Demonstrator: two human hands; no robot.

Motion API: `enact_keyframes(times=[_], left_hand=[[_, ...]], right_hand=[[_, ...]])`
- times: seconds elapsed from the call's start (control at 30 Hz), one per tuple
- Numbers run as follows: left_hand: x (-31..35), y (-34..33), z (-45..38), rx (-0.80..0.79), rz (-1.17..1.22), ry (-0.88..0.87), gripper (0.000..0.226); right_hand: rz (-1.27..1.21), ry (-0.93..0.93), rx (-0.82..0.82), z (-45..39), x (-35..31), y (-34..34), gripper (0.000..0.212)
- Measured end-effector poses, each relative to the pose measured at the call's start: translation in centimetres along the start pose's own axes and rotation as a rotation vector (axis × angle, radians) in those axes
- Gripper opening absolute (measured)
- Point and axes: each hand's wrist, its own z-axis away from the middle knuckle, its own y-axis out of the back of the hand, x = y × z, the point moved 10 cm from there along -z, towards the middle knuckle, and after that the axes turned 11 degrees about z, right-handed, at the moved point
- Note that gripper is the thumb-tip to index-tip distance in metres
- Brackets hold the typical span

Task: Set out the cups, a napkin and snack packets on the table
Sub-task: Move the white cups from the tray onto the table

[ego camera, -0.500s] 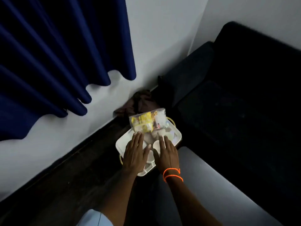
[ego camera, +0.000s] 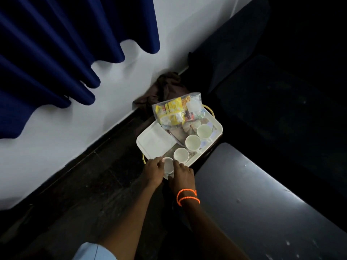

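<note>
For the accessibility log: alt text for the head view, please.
Both hands, left and right, close around the nearest of four white cups on a white tray on the dark floor. A clear bag of snack packets lies at the tray's far end, with a grey table to the right.

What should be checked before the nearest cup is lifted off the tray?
1. Both hands at the nearest cup: ok; left hand and right hand flank it.
2. Firm grip on the cup: cannot tell; fingers touch its sides, but the hold is partly hidden.
3. Neighbouring cup clear of the lift: not ok; it stands right beside.
4. Landing space on the grey table: ok; the visible top is bare.
5. Snack bag stable on the tray: cannot tell; it overhangs the far edge.
</note>
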Motion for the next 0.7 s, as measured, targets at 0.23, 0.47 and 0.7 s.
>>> enact_keyframes(times=[0.23,0.47,0.7], left_hand=[[-1.1,0.0,-1.1,0.032,0.137,0.070,0.026],[2.4,1.7,1.1,0.152,0.104,-0.033,0.027],[6.7,-3.6,5.8,0.114,0.121,-0.120,0.022]], right_hand=[[-0.208,-0.043,0.082,-0.7,0.2,-0.6,0.050],[-0.359,-0.026,0.183,1.2,0.8,2.7,0.053],[-0.465,-0.146,0.259,5.8,7.7,4.4,0.049]])
